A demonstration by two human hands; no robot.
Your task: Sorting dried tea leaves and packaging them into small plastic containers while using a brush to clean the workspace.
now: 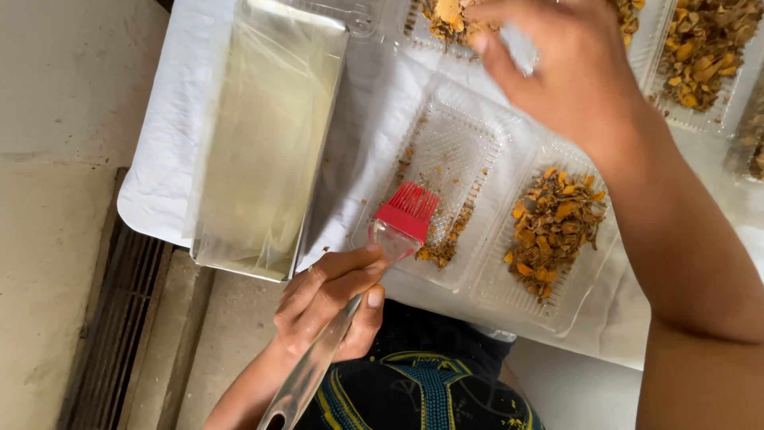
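Observation:
My left hand [330, 302] grips the clear handle of a brush with red silicone bristles [407, 209]. The bristles rest at the near edge of a clear plastic tray [454, 143] that holds only orange crumbs. The tray's neighbouring compartment holds a pile of yellow-orange dried pieces [553, 227]. My right hand [573, 72] reaches over to the far trays. Its thumb lies against a bit of clear plastic beside another heap of dried pieces [446, 20]. The hand is blurred, so its grip is unclear.
A tall clear rectangular container [267, 135] lies at the left on a white sheet [159, 143]. More clear trays of dried pieces [704, 52] sit at the far right. A floor grate [111, 318] runs along the concrete at lower left.

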